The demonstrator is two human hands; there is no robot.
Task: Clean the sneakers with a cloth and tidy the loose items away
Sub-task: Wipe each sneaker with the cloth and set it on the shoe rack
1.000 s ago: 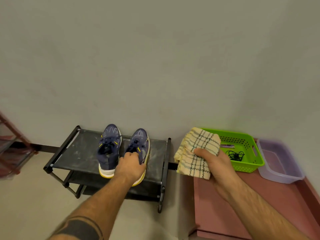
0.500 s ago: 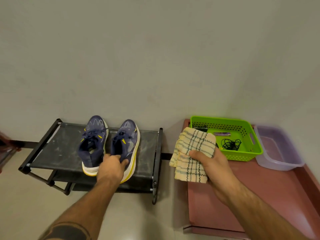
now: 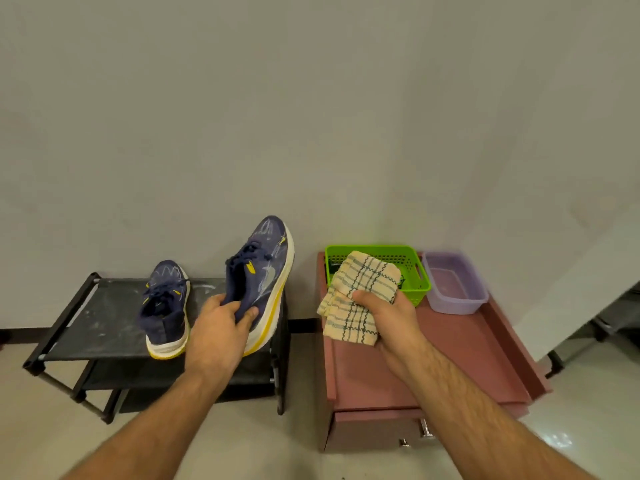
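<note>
Head view: one frame
Left hand: grips the heel of the right sneaker — raised, toe tilted up
Left sneaker: flat on the shoe rack
Right hand: clutches the checked cloth — before the green basket on the cabinet

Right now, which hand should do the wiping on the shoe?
The right hand, probably. It already grips the cloth and is otherwise free. The left hand is busy holding the lifted shoe by its heel, tilted toward the cloth, so it can keep the shoe steady.
</note>
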